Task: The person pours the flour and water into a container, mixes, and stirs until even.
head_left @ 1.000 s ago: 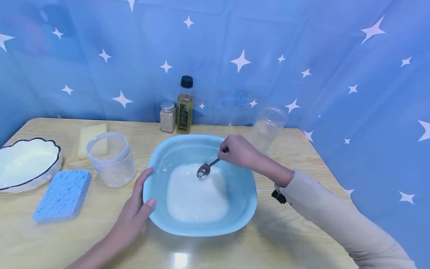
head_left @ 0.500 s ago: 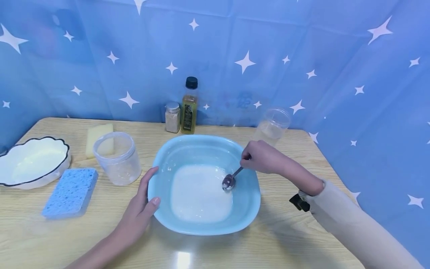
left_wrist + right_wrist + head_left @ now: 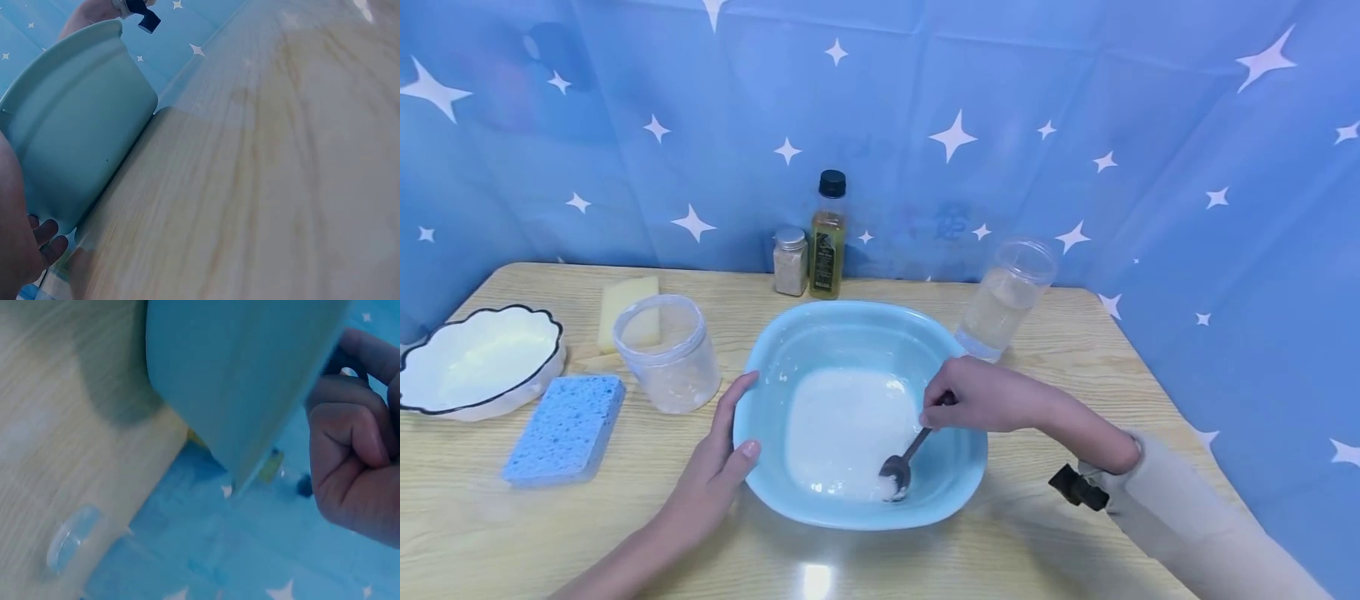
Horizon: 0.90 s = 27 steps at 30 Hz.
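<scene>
A light blue basin (image 3: 775, 379) sits mid-table with a white milky liquid (image 3: 842, 425) in its bottom. My right hand (image 3: 973, 396) pinches the handle of a metal spoon (image 3: 898, 475), whose bowl dips into the liquid near the basin's front edge. My left hand (image 3: 722, 458) rests against the basin's left rim with the thumb on the lip. In the left wrist view the basin's outer wall (image 3: 75, 137) fills the left side beside my left hand (image 3: 25, 244). In the right wrist view my curled right hand (image 3: 356, 450) sits beside the basin's wall (image 3: 237, 369).
A clear plastic jar (image 3: 670, 354), a blue sponge (image 3: 565, 429), a yellow sponge (image 3: 625, 304) and a white scalloped dish (image 3: 475, 358) stand at the left. A spice jar (image 3: 791, 261) and oil bottle (image 3: 827, 237) stand at the back, a clear water jar (image 3: 1003, 300) at right.
My right hand has swept the spoon from the basin's back, round the right side, to the front edge of the liquid. The left hand has stayed on the rim.
</scene>
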Tool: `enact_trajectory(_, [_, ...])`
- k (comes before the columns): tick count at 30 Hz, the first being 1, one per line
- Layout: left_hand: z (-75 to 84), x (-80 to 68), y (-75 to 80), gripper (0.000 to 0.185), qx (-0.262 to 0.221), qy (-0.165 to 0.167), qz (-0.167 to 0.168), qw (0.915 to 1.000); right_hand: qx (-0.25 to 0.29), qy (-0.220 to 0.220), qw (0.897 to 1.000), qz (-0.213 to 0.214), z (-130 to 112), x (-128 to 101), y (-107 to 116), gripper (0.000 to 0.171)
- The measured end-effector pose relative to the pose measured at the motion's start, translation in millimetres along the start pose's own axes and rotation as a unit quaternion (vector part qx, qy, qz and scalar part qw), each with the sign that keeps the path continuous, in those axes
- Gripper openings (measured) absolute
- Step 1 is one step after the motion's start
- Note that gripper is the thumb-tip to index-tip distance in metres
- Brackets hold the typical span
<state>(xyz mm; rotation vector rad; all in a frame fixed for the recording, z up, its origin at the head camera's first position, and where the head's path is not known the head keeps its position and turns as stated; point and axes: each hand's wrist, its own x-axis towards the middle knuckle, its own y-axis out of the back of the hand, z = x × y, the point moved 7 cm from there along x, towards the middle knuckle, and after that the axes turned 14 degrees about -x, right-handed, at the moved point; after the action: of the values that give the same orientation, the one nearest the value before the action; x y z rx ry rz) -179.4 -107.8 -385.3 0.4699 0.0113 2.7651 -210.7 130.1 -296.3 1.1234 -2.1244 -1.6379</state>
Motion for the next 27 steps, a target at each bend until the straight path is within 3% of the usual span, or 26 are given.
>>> enact_trajectory(7, [-0.7,-1.0,1.1,0.062,0.001,0.003,0.005,1.0000,-0.010,0.023,0.997,0.068,-17.6,20.1,-10.0,0.016])
enact_trajectory(13, [-0.6,-0.4,0.4,0.063,0.010,-0.012,-0.005,0.9999,-0.043,-0.018,0.989,0.137,-21.5,43.6,-6.5,0.016])
enact_trajectory(17, [-1.1,-0.3,0.6,0.063,0.016,-0.011,0.003,0.9998,-0.061,-0.056,0.983,0.162,-11.8,52.7,2.4,0.017])
enact_trajectory(24, [0.0,0.1,0.0,0.062,0.005,-0.005,0.004,1.0000,-0.129,-0.145,0.963,0.189,22.5,28.5,26.8,0.020])
enact_trajectory(27, [0.2,0.0,-0.1,0.062,0.006,-0.008,0.000,1.0000,-0.144,-0.154,0.964,0.165,29.6,11.0,31.9,0.021])
